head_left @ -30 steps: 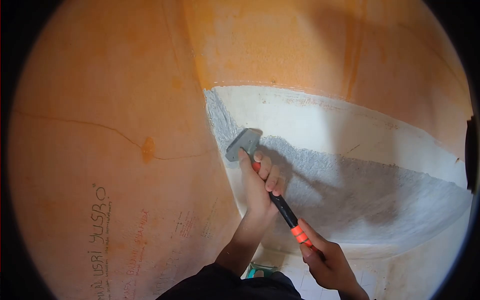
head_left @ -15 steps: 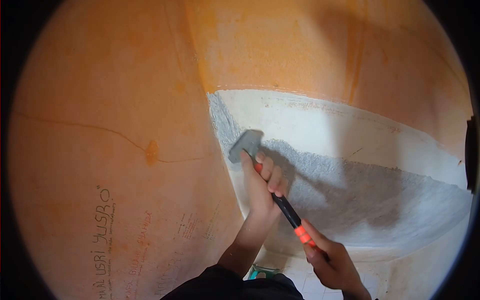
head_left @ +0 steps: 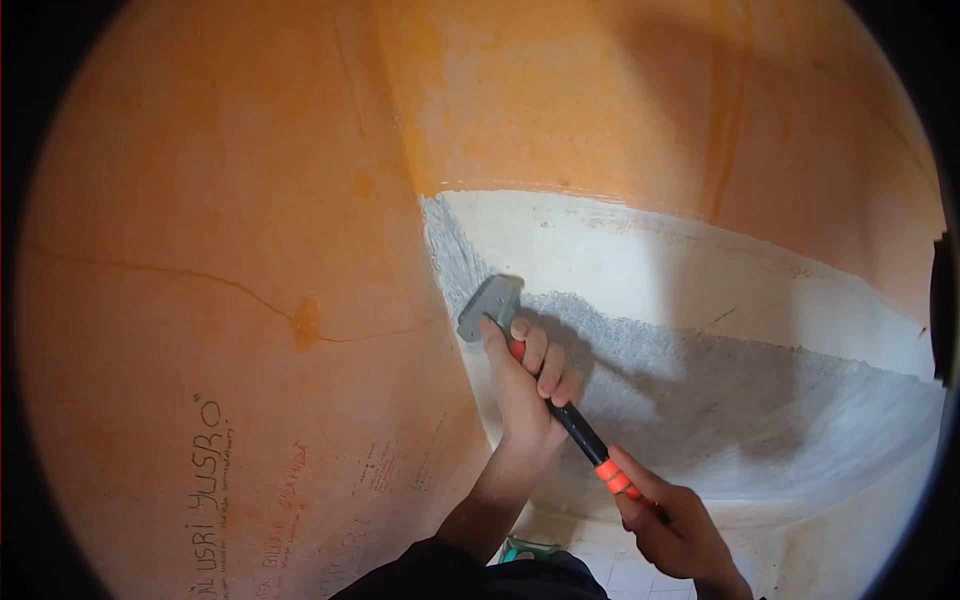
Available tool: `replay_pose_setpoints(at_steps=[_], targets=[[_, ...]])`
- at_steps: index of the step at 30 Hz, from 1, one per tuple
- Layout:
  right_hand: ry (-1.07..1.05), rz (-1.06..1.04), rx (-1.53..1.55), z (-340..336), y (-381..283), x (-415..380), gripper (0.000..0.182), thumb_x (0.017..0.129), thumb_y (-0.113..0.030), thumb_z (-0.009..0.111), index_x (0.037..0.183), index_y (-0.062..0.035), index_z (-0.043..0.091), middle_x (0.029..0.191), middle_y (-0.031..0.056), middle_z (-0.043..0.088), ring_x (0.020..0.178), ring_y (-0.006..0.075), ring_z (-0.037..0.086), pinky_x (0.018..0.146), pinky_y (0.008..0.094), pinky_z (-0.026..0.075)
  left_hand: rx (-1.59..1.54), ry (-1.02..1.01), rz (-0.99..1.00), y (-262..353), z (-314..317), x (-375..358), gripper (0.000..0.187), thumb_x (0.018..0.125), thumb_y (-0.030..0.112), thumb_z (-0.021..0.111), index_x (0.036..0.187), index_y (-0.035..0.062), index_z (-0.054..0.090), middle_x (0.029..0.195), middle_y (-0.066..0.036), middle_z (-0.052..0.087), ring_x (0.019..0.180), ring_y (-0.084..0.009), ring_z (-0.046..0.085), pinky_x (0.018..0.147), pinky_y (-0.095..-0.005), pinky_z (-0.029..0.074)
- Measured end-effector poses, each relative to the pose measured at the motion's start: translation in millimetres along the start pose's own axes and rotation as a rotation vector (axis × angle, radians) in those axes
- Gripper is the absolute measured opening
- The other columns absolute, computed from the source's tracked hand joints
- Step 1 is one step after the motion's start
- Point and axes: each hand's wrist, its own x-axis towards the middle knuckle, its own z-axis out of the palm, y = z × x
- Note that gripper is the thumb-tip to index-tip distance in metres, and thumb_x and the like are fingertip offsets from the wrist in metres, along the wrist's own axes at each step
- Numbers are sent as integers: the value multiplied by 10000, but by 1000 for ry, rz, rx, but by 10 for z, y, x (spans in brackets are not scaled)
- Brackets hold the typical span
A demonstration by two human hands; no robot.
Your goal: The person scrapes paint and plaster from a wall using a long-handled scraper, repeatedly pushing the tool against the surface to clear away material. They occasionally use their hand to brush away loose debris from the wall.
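Note:
A long-handled scraper with a grey head and a black and orange handle slants across the head view. Its head lies at the lower edge of a white patch, by the border with roughened grey wall. Near the head, my left hand is closed around the shaft, its thumb up by the head. My right hand grips the orange-ringed end of the handle, lower right. Whether the blade's edge touches the wall is hard to see.
An orange wall with a crack and handwriting fills the left side and meets the patched wall at a corner. Pale floor tiles and a green-and-white object show at the bottom. A dark object sits at the right edge.
The wall and both hands sit slightly lower in view. The scraper's head has shifted slightly down in the picture, and both hands keep their hold.

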Motion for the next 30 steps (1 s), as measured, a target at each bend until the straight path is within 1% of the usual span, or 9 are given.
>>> replay_pose_setpoints(at_steps=[6,8,12,14,16,19,24,26,30], targets=[[3,-247,-69,124,120,30,528,975,-79,470,1481,-34,327,722,-21,506,540,19,408,510,189,372,-37,-21,-28,106,26,-8,357,1020,490,354,897,167,443,611,68,321,391,-43,271,291,-191,237],[23,-211,-113,68,162,63,470,989,-71,460,1437,35,365,1250,201,619,994,188,643,836,261,475,-26,22,-26,93,12,-7,354,1022,487,351,894,169,438,606,68,311,388,-41,266,294,-189,240],[36,-304,59,178,225,99,470,993,-77,472,1439,29,367,1352,195,544,1282,181,467,1044,278,329,-14,-8,-27,155,40,16,363,1018,502,346,899,170,432,601,71,306,375,-42,250,288,-194,241],[82,-305,60,230,364,104,477,993,-88,489,1443,16,373,1333,149,563,1083,142,572,925,250,419,56,1,-20,131,-46,16,372,1015,513,345,901,169,431,595,71,303,374,-42,251,288,-194,241],[63,-196,118,227,432,127,481,993,-93,499,1451,-8,380,1123,39,627,809,73,516,737,206,426,52,1,-40,165,-38,38,377,1013,519,345,899,169,429,586,71,298,373,-44,252,287,-194,243],[132,-343,103,307,585,195,482,992,-114,514,1452,-32,393,886,-54,548,663,50,368,603,188,350,132,8,-33,191,0,47,392,1011,532,332,896,169,426,580,69,294,368,-48,245,282,-199,237],[128,-307,194,353,576,181,480,1002,-172,504,1451,-42,397,750,-38,506,613,71,414,570,217,375,219,16,-38,195,20,60,426,1010,550,298,873,164,415,574,60,294,361,-61,245,279,-210,244],[103,-56,249,289,478,133,523,975,-85,472,1477,-38,335,722,-4,513,508,26,410,476,191,365,196,23,-24,161,32,17,444,1012,556,279,856,160,406,567,54,291,359,-69,252,279,-215,255],[99,-112,229,269,563,72,528,970,-84,479,1474,-26,334,723,5,516,504,28,410,463,190,355,234,40,-22,129,52,31,440,1012,555,283,853,164,406,572,52,292,360,-68,250,281,-214,258]])
